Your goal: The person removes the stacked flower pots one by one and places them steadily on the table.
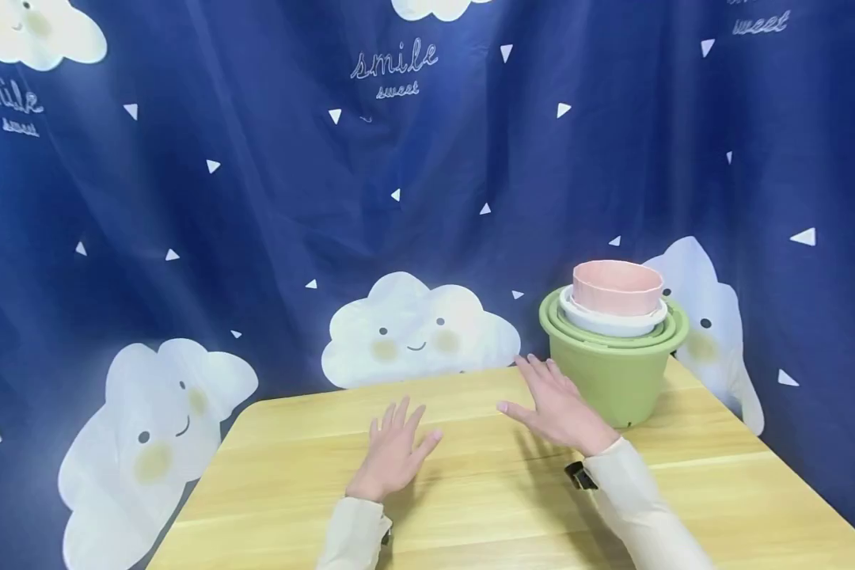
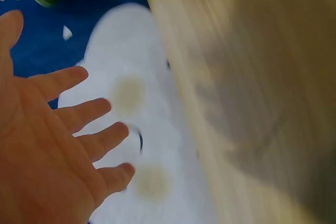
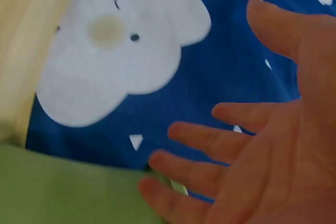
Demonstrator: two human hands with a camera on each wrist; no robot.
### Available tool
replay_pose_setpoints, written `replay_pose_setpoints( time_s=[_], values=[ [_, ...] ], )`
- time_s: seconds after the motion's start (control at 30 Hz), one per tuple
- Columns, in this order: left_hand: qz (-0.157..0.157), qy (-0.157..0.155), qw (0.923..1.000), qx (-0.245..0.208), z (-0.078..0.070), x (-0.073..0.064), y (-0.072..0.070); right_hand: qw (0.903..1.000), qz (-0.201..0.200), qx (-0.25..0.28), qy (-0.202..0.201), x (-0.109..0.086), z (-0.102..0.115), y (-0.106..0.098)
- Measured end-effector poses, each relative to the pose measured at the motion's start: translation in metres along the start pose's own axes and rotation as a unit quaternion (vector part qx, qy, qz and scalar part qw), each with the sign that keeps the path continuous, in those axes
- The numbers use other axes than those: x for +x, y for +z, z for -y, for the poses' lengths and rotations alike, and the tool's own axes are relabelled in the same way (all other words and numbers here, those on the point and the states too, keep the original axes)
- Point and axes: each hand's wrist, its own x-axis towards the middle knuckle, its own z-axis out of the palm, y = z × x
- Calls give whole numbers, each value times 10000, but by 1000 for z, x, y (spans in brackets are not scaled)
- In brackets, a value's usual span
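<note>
Grip at left (image 1: 389, 457) spread wide, right grip (image 1: 564, 409) spread near green bucket (image 1: 613, 384)

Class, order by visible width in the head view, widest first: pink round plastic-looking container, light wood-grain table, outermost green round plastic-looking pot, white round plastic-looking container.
1. Wood-grain table
2. Outermost green pot
3. White container
4. Pink container, slightly narrower
</note>
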Motion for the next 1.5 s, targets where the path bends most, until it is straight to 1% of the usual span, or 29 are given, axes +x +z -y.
replay_pose_setpoints(
  time_s=[0.07, 0.13, 0.17, 0.27, 0.3, 0.33, 0.37, 0.43, 0.47, 0.53, 0.57, 0.63, 0.67, 0.7, 0.73, 0.8, 0.87, 0.97, 1.0, 1.03, 1.07, 1.17, 1.23, 1.3, 1.33, 1.37, 1.43, 1.47, 1.5],
  values=[
    [242, -38, 9984, -506, -7, 1, 9, 9993, -294, 198, -137, 0, -3, -9],
    [493, -94, 9925, -1114, -17, 2, 14, 9971, -565, 475, -192, 0, -10, -18],
    [591, -110, 9888, -1367, -23, 4, 17, 9958, -657, 624, -144, 0, -15, -23],
    [691, -233, 9743, -2131, -40, 16, 22, 9867, -1173, 1124, 29, -2, -31, -41],
    [672, -251, 9684, -2389, -46, 22, 22, 9822, -1414, 1234, 96, -3, -37, -49],
    [652, -286, 9608, -2679, -53, 30, 23, 9761, -1701, 1344, 167, -5, -45, -56],
    [608, -312, 9503, -3037, -60, 38, 25, 9683, -2021, 1448, 249, -7, -52, -63],
    [484, -370, 9238, -3781, -75, 54, 27, 9488, -2675, 1614, 477, -11, -67, -75],
    [385, -405, 9091, -4128, -84, 62, 29, 9360, -3010, 1713, 636, -13, -75, -79],
    [124, -460, 8836, -4658, -101, 75, 33, 9116, -3476, 1946, 1014, -14, -89, -85],
    [-28, -519, 8746, -4821, -109, 82, 36, 8994, -3679, 2014, 1229, -13, -95, -86],
    [-230, -700, 8646, -4971, -122, 92, 43, 8751, -3962, 2143, 1771, -14, -108, -85],
    [-302, -791, 8618, -5001, -127, 97, 48, 8633, -4048, 2198, 2062, -15, -114, -84],
    [-332, -891, 8577, -5053, -131, 101, 52, 8542, -4070, 2247, 2329, -15, -120, -82],
    [-338, -968, 8544, -5095, -133, 104, 56, 8450, -4104, 2326, 2519, -15, -125, -79],
    [-317, -1117, 8451, -5219, -138, 110, 64, 8294, -4070, 2548, 2853, -16, -134, -74],
    [-298, -1155, 8336, -5394, -144, 114, 69, 8137, -3980, 3020, 2972, -15, -140, -70],
    [-139, -1158, 8174, -5642, -154, 117, 76, 7910, -3768, 3716, 3070, -12, -149, -65],
    [-79, -1109, 8151, -5686, -157, 117, 78, 7840, -3661, 3964, 3068, -12, -151, -64],
    [33, -1066, 8107, -5757, -160, 118, 81, 7789, -3462, 4279, 3007, -12, -154, -63],
    [129, -1024, 8076, -5806, -164, 118, 84, 7790, -3229, 4505, 2931, -13, -156, -63],
    [448, -859, 7979, -5950, -174, 118, 90, 7849, -2402, 5078, 2614, -15, -162, -62],
    [626, -807, 7910, -6032, -180, 119, 95, 7878, -1941, 5329, 2403, -17, -164, -61],
    [770, -759, 7861, -6085, -186, 117, 98, 8002, -1786, 5216, 2358, -18, -165, -61],
    [803, -751, 7851, -6096, -188, 116, 100, 8058, -1777, 5136, 2352, -19, -165, -61],
    [816, -755, 7859, -6083, -190, 115, 101, 8102, -1770, 5047, 2398, -20, -165, -62],
    [838, -724, 7903, -6027, -194, 114, 105, 8204, -1747, 4863, 2447, -21, -165, -62],
    [859, -714, 7944, -5970, -195, 113, 107, 8264, -1720, 4761, 2467, -22, -164, -63],
    [866, -708, 7998, -5897, -195, 112, 108, 8292, -1671, 4720, 2483, -23, -164, -63]
  ],
)
